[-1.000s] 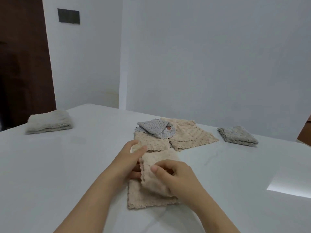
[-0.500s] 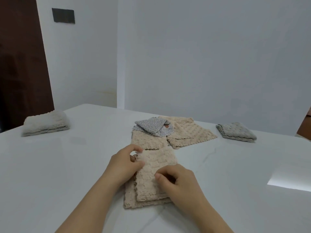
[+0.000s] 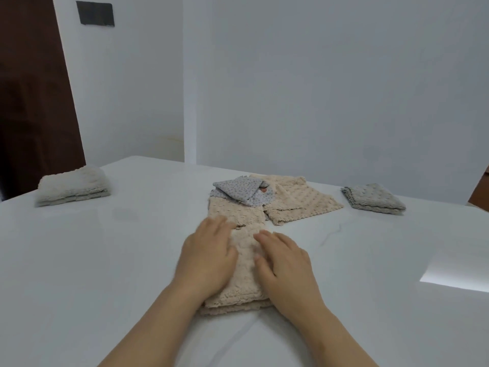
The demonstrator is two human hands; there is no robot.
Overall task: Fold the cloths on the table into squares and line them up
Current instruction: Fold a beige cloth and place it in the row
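A folded beige textured cloth (image 3: 244, 263) lies on the white table (image 3: 105, 260) right in front of me. My left hand (image 3: 209, 256) lies flat on its left half and my right hand (image 3: 284, 263) lies flat on its right half, fingers straight. Just behind it sits another beige cloth (image 3: 236, 214). A larger beige cloth (image 3: 299, 201) spreads to the right of that. A crumpled grey dotted cloth (image 3: 242, 190) lies on top of both.
A folded pale grey-white towel (image 3: 72, 189) sits at the far left of the table. A folded grey cloth (image 3: 374, 198) sits at the far right. White walls stand behind the table, and a dark door is at the left.
Both hands pinched the beige cloth's upper flap and laid it down over the lower half. Now the fingers are straightened and rest flat on the folded cloth.
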